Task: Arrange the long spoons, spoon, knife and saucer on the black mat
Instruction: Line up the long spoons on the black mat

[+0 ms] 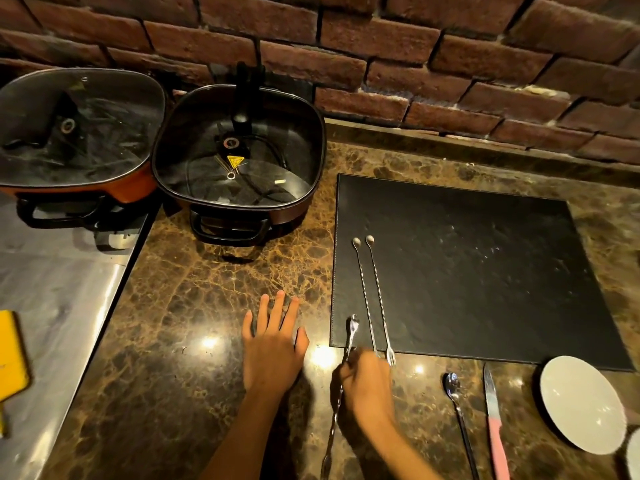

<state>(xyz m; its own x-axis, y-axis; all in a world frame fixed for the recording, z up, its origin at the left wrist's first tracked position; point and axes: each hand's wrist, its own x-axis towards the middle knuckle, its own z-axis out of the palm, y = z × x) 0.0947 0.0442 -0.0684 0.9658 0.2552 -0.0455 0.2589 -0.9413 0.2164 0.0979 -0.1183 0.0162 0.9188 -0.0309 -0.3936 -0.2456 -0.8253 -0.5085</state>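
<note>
Right hand (pixel 367 379) was closed around a third long spoon (pixel 341 386), gripping it mid-shaft with the forked end angled up toward the near left corner of the black mat (pixel 467 265), likely so it could be laid next to the pair. Two long spoons (pixel 372 292) already lay side by side on the mat's left part, bowls away, forked ends overhanging the near edge. Left hand (pixel 273 344) rested flat on the marble table (pixel 207 289), fingers spread, holding nothing, probably just bracing. Spoon (pixel 457 410), pink-handled knife (pixel 493 420) and white saucer (pixel 581 403) sat in a row on the table near the mat, none on it yet. Held spoon's lower end, plus the spoon and knife handles, ran off the bottom edge. Right fingers hid the exact grip; motion blur there.
</note>
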